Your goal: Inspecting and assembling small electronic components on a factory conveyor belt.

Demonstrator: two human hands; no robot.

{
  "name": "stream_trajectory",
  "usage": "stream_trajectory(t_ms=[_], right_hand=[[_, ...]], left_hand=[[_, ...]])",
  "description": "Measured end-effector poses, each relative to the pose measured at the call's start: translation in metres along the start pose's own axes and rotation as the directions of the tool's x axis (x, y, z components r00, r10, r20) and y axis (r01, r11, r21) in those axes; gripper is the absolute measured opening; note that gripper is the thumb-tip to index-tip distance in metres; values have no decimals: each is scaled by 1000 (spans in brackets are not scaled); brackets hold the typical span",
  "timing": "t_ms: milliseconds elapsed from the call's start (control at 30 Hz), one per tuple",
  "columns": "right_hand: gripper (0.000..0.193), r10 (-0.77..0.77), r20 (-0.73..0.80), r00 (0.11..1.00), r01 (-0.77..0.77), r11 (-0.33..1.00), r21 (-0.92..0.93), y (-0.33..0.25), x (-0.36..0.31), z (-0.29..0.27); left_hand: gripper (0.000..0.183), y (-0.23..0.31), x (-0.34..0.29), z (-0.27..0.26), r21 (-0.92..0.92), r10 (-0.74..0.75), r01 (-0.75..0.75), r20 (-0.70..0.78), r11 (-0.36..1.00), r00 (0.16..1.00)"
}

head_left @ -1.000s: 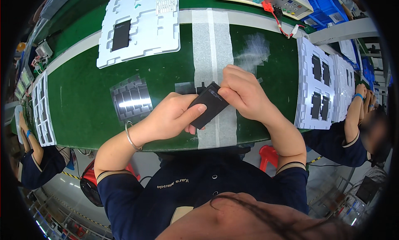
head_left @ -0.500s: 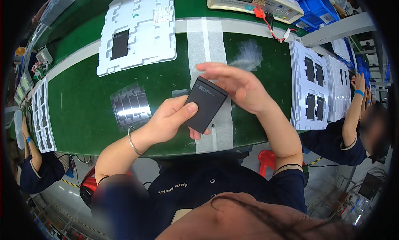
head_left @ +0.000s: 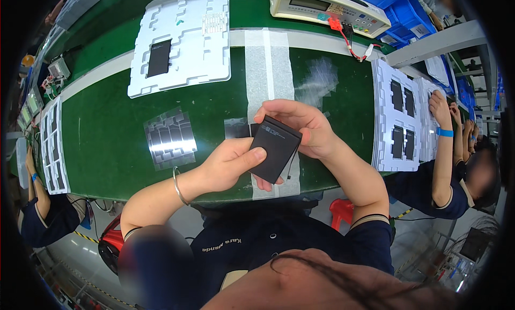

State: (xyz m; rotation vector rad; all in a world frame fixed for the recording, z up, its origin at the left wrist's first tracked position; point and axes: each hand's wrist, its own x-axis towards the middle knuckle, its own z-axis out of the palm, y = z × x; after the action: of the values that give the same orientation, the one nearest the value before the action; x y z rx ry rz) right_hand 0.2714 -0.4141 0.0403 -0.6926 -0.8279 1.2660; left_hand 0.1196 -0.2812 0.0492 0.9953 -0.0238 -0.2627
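Note:
A flat black battery pack, tilted with faint pale print near its upper end, is held above the bench's near edge. My left hand, a bangle on its wrist, grips it from the left, thumb on the face and fingers beneath. At the upper end, my right hand pinches the right corner with its thumb, its fingers curling over the top. A thin dark lead with a small connector hangs at the pack's right side. Under the hands runs a white strip.
Clear film with dark pieces lies left on the green bench. Beyond it is a white tray with one black pack. A tester with red and black leads stands at the back. Trays of packs and a co-worker's arm are right.
My right hand has come down from hovering, spread, beside the pack and closed on its upper right corner. The pack has shifted slightly right and nearer; its hanging lead now shows.

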Motion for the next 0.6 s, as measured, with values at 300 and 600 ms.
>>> stream_trajectory(t_ms=[300,600], right_hand=[[69,-156,-143,977,104,942,-320,-8,1,-8],[40,-282,-202,938,50,687,-725,-6,-1,5]], left_hand=[[28,-2,6,3,-13,18,-21,-194,1000,981],[28,-6,9,2,15,-13,16,-180,1000,984]])
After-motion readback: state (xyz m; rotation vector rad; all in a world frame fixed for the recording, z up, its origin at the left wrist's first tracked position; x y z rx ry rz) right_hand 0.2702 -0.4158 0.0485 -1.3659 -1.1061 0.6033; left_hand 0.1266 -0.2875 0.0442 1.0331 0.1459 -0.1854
